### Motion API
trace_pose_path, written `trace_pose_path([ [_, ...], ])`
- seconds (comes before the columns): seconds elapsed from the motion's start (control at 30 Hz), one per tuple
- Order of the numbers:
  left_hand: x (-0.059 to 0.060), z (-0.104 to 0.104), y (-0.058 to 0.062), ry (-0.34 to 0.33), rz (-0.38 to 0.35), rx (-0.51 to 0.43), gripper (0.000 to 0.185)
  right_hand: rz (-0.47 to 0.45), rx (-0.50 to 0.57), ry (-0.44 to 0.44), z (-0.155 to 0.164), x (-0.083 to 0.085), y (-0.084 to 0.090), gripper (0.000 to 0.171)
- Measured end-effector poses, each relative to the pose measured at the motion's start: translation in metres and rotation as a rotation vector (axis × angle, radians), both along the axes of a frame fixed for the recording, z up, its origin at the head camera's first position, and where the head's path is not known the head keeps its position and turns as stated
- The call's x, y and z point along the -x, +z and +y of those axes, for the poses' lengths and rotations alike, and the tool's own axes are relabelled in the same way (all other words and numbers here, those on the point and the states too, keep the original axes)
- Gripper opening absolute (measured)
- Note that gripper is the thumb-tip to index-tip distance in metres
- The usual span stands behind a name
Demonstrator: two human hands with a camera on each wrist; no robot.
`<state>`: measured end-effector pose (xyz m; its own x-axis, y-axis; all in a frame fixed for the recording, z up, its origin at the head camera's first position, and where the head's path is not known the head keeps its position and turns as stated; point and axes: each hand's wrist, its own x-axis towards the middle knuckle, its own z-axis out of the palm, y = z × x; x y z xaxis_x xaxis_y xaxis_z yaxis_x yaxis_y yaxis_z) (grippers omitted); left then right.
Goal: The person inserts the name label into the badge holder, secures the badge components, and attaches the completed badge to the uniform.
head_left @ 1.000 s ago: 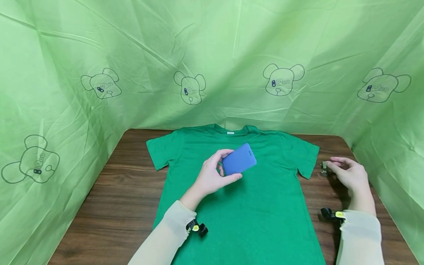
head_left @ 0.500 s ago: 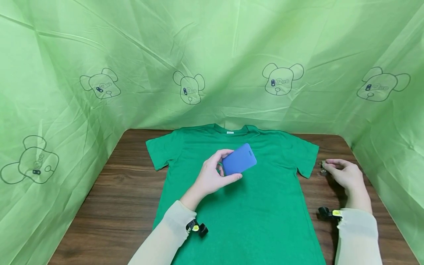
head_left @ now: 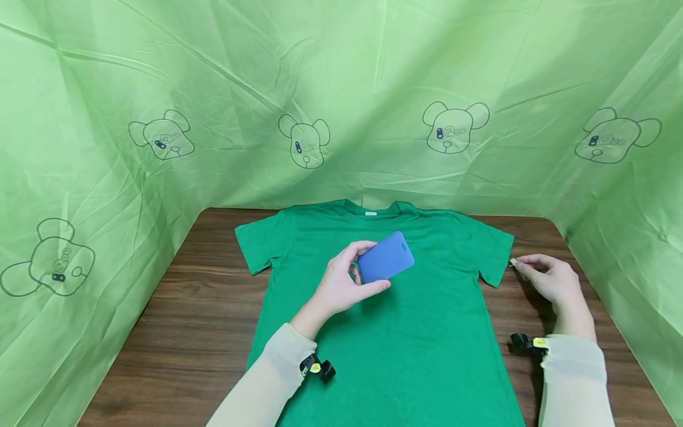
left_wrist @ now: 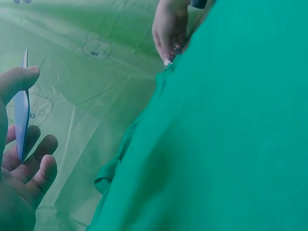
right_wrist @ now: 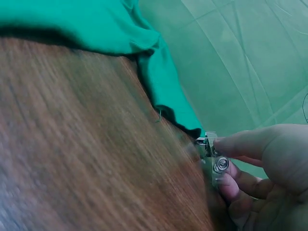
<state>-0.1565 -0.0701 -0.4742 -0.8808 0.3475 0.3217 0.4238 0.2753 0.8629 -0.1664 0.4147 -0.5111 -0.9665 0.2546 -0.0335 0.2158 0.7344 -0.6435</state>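
Wooden table (head_left: 176,308) under green drapes (head_left: 107,89); one green T-shirt (head_left: 405,332) spread flat. Left hand (head_left: 341,284) over the chest, pinching one blue card holder (head_left: 385,257) between thumb and fingers. Right hand (head_left: 552,279) by the right sleeve, pinching one metal clip (right_wrist: 214,156) just lifted. Likely pick-up stage; next, bringing clip to holder's slotted end.

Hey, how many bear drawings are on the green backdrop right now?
5. Far left, low; upper left; behind the t-shirt, left of centre; right of centre; far right. More may lie outside the head view.
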Motion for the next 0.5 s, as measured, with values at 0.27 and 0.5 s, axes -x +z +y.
trace_pose_path([
  [0.27, 0.000, 0.000, 0.001, 0.006, 0.001, 0.000, 0.073, 0.064, 0.043, 0.025, -0.003, 0.002, 0.002, 0.047],
  [0.5, -0.001, 0.000, 0.002, 0.002, -0.003, 0.000, 0.073, 0.195, 0.219, 0.084, -0.017, 0.004, 0.019, 0.044],
])
